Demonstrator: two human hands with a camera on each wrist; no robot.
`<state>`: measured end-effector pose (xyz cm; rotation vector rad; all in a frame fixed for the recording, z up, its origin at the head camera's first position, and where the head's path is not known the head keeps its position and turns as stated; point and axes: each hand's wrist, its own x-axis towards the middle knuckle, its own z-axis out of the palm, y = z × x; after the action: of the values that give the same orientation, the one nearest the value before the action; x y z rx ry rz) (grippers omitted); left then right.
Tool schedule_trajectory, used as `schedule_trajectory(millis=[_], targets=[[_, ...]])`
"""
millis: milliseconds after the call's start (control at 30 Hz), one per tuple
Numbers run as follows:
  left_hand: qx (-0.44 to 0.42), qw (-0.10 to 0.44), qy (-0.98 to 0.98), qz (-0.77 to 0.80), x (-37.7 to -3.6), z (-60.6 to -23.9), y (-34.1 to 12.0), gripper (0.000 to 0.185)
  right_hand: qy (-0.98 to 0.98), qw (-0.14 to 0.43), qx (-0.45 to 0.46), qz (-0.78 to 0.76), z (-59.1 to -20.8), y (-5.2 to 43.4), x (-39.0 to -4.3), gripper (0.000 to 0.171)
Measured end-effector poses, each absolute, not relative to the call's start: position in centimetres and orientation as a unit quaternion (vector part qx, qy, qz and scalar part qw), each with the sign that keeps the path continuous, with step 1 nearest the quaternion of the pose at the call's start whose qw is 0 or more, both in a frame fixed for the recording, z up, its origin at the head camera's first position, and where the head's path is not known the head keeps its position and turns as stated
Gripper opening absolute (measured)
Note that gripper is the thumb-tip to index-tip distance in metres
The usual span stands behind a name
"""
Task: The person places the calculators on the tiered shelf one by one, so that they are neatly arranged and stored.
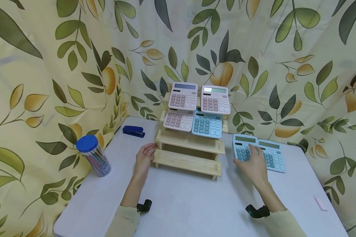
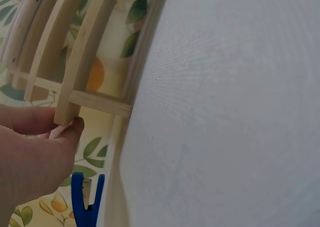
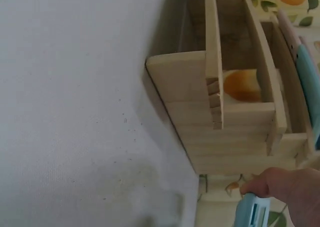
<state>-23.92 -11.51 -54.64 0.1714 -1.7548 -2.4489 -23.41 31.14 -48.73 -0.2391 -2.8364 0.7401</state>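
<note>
The scene is lit evenly and brightly, seemingly from overhead. Soft shadows are cast beneath the wooden rack (image 1: 190, 154) toward 6 o'clock. Glare is seen on one calculator display (image 1: 215, 90). Edges of the head view are bowed by wide-angle distortion. In both wrist views the nearest skin is rendered softly blurred.

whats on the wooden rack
Four calculators on the rack: two pink on top, one pink and one blue below. The two lower steps show nothing. Behind the calculators is hidden.
</note>
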Motion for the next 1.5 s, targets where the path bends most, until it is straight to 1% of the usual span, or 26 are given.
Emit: schedule_trajectory(millis=[333,733,867,1033,1500], targets=[[0.051,0.067,-0.579,-0.811,-23.8,-54.6,-11.4,0.058,-0.959,0.13,-0.039,0.25,-46.4,30.5,-20.4,0.088],[0.051,0.067,-0.583,-0.808,-23.8,-54.6,-11.3,0.058,-0.958,0.147,-0.013,0.248,-44.8,29.6,-17.8,0.083],[0.054,0.066,-0.582,-0.809,-23.8,-54.6,-11.3,0.058,-0.956,0.157,-0.001,0.248,-44.7,29.2,-17.3,0.08],[0.053,0.065,-0.58,-0.81,-23.7,-54.4,-11.5,0.058,-0.955,0.155,0.007,0.254,-44.7,28.5,-17.2,0.08],[0.05,0.064,-0.577,-0.813,-23.9,-54.8,-11.5,0.058,-0.951,0.155,0.031,0.266,-45.1,27.4,-16.8,0.084]])
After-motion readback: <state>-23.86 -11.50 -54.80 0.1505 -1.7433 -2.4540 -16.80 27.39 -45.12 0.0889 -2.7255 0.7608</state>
